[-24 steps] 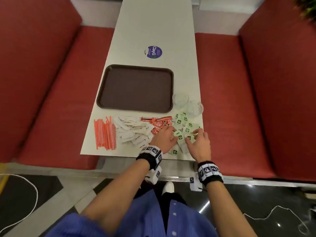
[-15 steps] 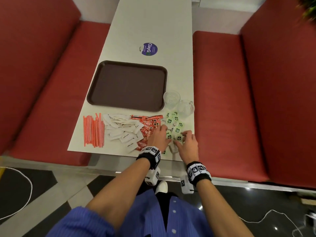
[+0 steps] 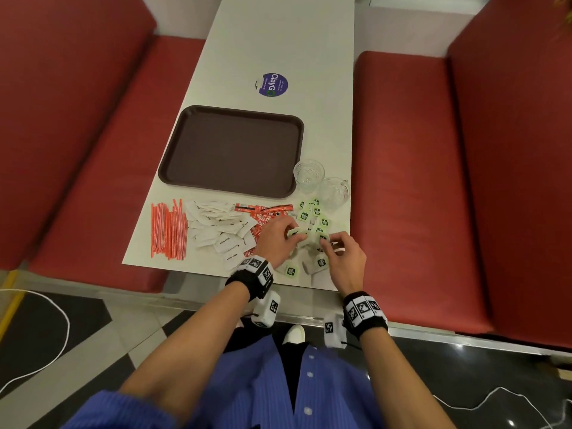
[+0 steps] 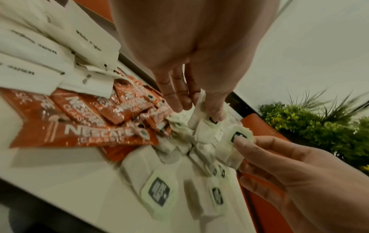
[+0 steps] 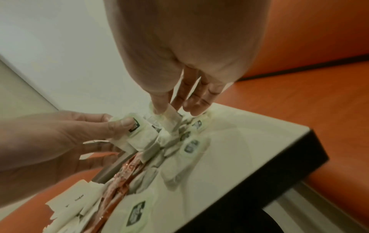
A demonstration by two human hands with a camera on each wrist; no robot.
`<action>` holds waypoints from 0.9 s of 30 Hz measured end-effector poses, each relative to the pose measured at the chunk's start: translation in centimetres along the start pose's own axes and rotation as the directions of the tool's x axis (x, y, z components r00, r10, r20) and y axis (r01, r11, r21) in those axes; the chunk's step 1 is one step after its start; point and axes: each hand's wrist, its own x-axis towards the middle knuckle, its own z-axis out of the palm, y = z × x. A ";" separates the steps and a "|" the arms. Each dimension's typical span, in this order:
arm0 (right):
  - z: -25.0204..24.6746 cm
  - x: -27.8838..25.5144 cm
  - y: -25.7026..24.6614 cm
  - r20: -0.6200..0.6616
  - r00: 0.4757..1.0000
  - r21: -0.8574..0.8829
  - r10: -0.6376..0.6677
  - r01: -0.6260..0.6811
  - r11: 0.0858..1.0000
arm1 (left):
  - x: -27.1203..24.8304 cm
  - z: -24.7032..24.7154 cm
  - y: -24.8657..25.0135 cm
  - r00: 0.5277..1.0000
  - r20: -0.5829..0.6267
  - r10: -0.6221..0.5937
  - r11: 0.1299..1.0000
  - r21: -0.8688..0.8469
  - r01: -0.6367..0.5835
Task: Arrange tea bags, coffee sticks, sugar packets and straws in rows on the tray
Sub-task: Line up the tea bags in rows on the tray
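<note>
A brown tray (image 3: 232, 150) lies bare on the white table. In front of it, from left to right, lie orange straws (image 3: 168, 230), white sugar packets (image 3: 219, 233), red coffee sticks (image 3: 263, 212) and a loose pile of green-tagged tea bags (image 3: 312, 216). Both hands work in the tea bag pile at the table's near right corner. My left hand (image 3: 292, 233) pinches a tea bag (image 4: 201, 126) between thumb and fingers. My right hand (image 3: 328, 243) pinches another tea bag (image 5: 169, 117) just beside it. Coffee sticks (image 4: 87, 130) lie left of the left hand.
Two clear glass cups (image 3: 309, 174) (image 3: 335, 190) stand right of the tray, just behind the tea bags. A round blue sticker (image 3: 272, 85) is on the table beyond the tray. Red benches (image 3: 418, 181) flank the table. The table's near edge (image 3: 247, 275) runs under my wrists.
Both hands stayed over the tea bag pile and drew closer together. Their fingers went from lying on the bags to each pinching one. The head view shifted slightly.
</note>
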 end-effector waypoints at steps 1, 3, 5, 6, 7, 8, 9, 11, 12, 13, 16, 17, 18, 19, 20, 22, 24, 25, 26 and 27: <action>-0.4 0.0 -0.6 -0.005 1.000 0.027 -0.017 0.017 1.000 | 0.0 -0.7 0.1 1.000 -0.022 0.003 0.999 -0.042 -0.004; -1.1 0.1 -2.5 -0.021 0.996 0.066 -0.087 0.088 0.994 | -0.2 -2.3 0.7 0.999 -0.042 0.003 0.992 -0.123 -0.008; -1.4 0.3 -4.8 0.000 0.991 0.140 -0.130 0.129 0.982 | -0.3 -4.1 0.9 0.999 -0.049 -0.008 0.982 -0.188 -0.001; -1.3 0.4 -6.1 0.021 0.991 0.190 -0.132 0.125 0.974 | -0.3 -5.2 0.7 0.999 -0.045 -0.023 0.974 -0.224 0.012; -1.1 0.5 -7.5 0.043 0.991 0.244 -0.129 0.115 0.963 | -0.3 -6.4 0.8 0.998 -0.037 -0.041 0.962 -0.271 0.030; -0.7 0.9 -8.9 0.068 0.989 0.290 -0.129 0.104 0.951 | -0.2 -7.6 1.0 0.998 -0.033 -0.058 0.943 -0.329 0.044; -0.2 1.4 -10.3 0.100 0.986 0.324 -0.132 0.093 0.941 | 0.1 -8.7 1.0 0.997 -0.028 -0.073 0.918 -0.392 0.056; 1.2 2.5 -13.1 0.183 0.972 0.349 -0.146 0.074 0.934 | 0.5 -11.2 1.1 0.996 -0.043 -0.077 0.880 -0.473 0.047; 2.1 3.0 -14.1 0.224 0.962 0.353 -0.154 0.067 0.933 | 0.8 -12.4 1.1 0.996 -0.056 -0.072 0.871 -0.489 0.036; 3.2 3.6 -15.0 0.260 0.953 0.351 -0.156 0.057 0.935 | 1.2 -13.5 1.0 0.995 -0.068 -0.071 0.865 -0.502 0.028; 6.8 5.5 -17.3 0.350 0.925 0.337 -0.148 0.023 0.941 | 2.9 -16.6 -0.9 0.992 -0.107 -0.074 0.865 -0.502 0.011; 8.1 6.1 -17.9 0.369 0.920 0.335 -0.136 0.005 0.942 | 3.6 -17.6 -1.7 0.990 -0.120 -0.077 0.870 -0.493 0.008; 9.3 6.7 -18.6 0.385 0.915 0.336 -0.118 -0.020 0.942 | 4.4 -18.5 -2.7 0.989 -0.128 -0.080 0.872 -0.489 0.007; 10.5 7.4 -19.2 0.400 0.911 0.340 -0.098 -0.048 0.939 | 5.4 -19.4 -3.6 0.988 -0.130 -0.083 0.871 -0.491 0.009; 11.6 8.0 -19.9 0.408 0.910 0.344 -0.080 -0.072 0.936 | 6.2 -20.2 -4.5 0.988 -0.127 -0.088 0.867 -0.499 0.013; 14.0 9.6 -21.1 0.404 0.914 0.343 -0.035 -0.116 0.932 | 8.3 -22.0 -6.0 0.990 -0.108 -0.095 0.850 -0.526 0.024; 16.4 11.2 -22.2 0.388 0.922 0.324 -0.006 -0.131 0.937 | 10.4 -23.9 -7.1 0.992 -0.083 -0.100 0.844 -0.535 0.040; 17.5 12.0 -22.8 0.384 0.923 0.312 0.009 -0.139 0.940 | 11.5 -24.8 -7.6 0.992 -0.072 -0.101 0.848 -0.529 0.048; 18.6 12.8 -23.5 0.386 0.922 0.299 0.028 -0.154 0.942 | 12.5 -25.7 -8.1 0.993 -0.062 -0.099 0.850 -0.525 0.052; 19.6 13.6 -24.1 0.399 0.916 0.288 0.047 -0.174 0.942 | 13.6 -26.6 -8.6 0.993 -0.055 -0.101 0.854 -0.517 0.058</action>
